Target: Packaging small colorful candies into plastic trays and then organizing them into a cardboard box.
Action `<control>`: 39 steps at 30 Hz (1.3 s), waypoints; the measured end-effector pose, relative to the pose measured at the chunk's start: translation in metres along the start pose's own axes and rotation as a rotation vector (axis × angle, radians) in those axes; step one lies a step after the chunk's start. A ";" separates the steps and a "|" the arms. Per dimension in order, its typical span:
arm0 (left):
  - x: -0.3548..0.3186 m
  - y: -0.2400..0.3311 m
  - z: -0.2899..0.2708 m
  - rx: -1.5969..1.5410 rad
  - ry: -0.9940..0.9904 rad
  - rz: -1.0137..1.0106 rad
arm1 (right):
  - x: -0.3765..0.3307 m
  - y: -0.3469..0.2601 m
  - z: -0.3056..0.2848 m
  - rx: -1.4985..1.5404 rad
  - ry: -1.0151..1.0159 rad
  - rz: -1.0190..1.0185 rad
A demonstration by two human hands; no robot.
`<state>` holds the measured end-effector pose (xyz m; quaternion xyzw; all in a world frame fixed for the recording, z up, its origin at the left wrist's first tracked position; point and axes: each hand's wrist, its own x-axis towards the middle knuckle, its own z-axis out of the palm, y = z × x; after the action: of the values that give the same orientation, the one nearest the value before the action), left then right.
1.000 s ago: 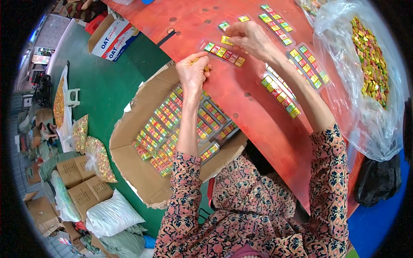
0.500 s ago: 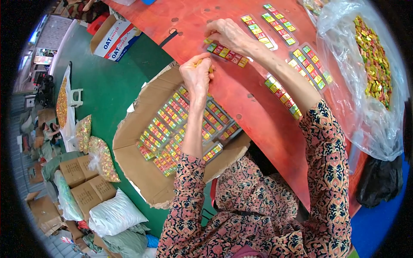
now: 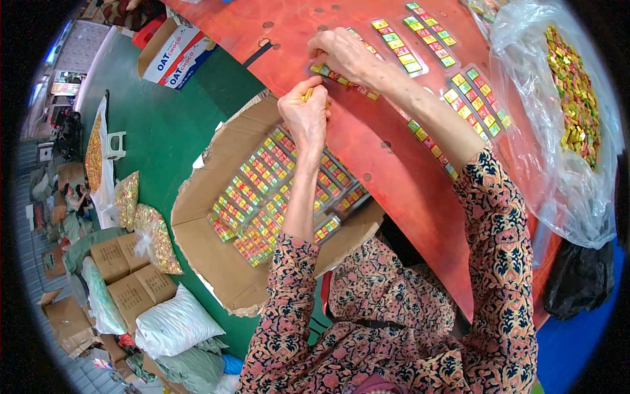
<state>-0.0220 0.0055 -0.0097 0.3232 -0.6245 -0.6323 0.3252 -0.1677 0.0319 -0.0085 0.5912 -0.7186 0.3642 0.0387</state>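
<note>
My left hand (image 3: 305,115) is closed over the near edge of the red table (image 3: 367,144), with a bit of small yellow-wrapped pieces showing between thumb and fingers. Just beyond it, my right hand (image 3: 346,59) bends its fingers down over the far end of a clear plastic strip tray (image 3: 363,90). Small red, yellow and green wrapped squares sit in a row in that tray. Whatever the right fingertips pinch is hidden. Several filled strip trays (image 3: 399,46) lie past the right hand, and another tray (image 3: 433,148) is beneath my right forearm.
An open cardboard carton (image 3: 203,272), with rows of filled trays (image 3: 262,164), stands below the table's left edge. On the right, a clear plastic bag (image 3: 525,154) holds loose wrapped pieces (image 3: 572,98). Brown boxes (image 3: 134,295) and a white sack (image 3: 177,325) rest on the floor.
My right hand has shifted slightly left, covering more of the tray's row. The left hand has moved slightly right and stays closed. The view has shifted slightly.
</note>
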 end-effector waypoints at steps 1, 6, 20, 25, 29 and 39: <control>0.000 0.001 0.002 0.003 0.007 -0.003 | -0.001 0.001 0.001 -0.019 0.030 -0.014; -0.002 0.002 0.006 0.004 0.013 0.007 | -0.009 0.003 -0.026 -0.031 0.071 -0.034; 0.007 0.001 0.001 0.108 -0.017 0.013 | -0.095 -0.034 -0.033 -0.102 0.062 0.012; 0.016 -0.003 0.002 -0.098 -0.038 -0.128 | -0.100 -0.030 -0.015 -0.151 0.050 0.124; 0.017 -0.010 0.005 -0.212 -0.066 -0.149 | -0.104 -0.024 -0.018 -0.258 0.231 0.079; 0.052 -0.013 -0.048 -0.678 -0.188 -0.357 | -0.228 -0.022 -0.174 -0.604 0.038 0.351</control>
<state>-0.0127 -0.0647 -0.0230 0.2417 -0.3414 -0.8761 0.2397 -0.1463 0.3173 0.0189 0.4138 -0.8837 0.1471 0.1619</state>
